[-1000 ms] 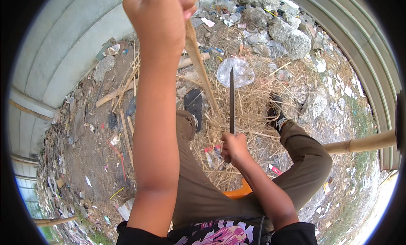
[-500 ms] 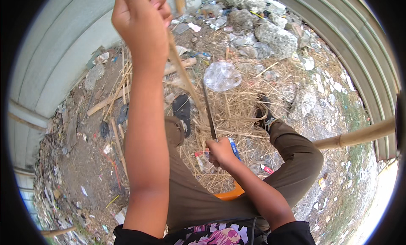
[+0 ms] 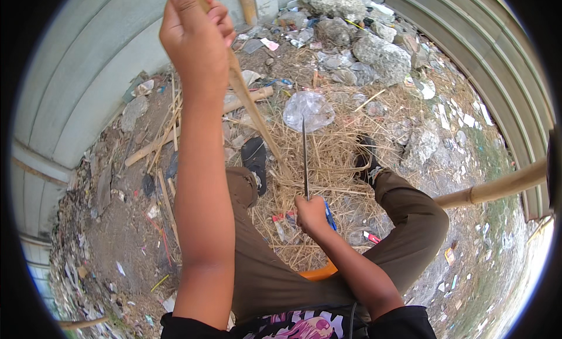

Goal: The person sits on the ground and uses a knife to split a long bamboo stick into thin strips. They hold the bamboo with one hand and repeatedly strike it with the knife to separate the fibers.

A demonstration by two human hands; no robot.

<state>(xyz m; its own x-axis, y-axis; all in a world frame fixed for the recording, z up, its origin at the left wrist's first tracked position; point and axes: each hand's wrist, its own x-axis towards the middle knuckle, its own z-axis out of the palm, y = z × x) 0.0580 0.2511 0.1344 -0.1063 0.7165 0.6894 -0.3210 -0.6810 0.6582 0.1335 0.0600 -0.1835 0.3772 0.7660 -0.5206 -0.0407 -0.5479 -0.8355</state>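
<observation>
Raised at the upper left, my left hand (image 3: pixel 196 43) is closed around a long, flat bamboo strip (image 3: pixel 250 102). The strip slants down to the right, its lower end near the shavings between my feet. A knife (image 3: pixel 305 163) with a long, narrow dark blade is gripped in my right hand (image 3: pixel 311 213), low between my knees. Its blade points away from me, to the right of the strip and apart from it. My fingers hide the knife's handle. Beside that hand is a blue object (image 3: pixel 331 216), partly covered, whose kind I cannot tell.
Pale shavings (image 3: pixel 333 149) litter the ground around my shoes (image 3: pixel 253 163). Beyond them lie a clear plastic bag (image 3: pixel 308 111) and several rocks (image 3: pixel 381 58). Bamboo pieces (image 3: pixel 153 149) lie at left. A bamboo pole (image 3: pixel 497 185) juts in at right, near a corrugated wall (image 3: pixel 468 40).
The knife and my right hand have shifted right, and the blade has swung away from the bamboo strip to point straighter ahead. My left hand still grips the strip, slightly lower.
</observation>
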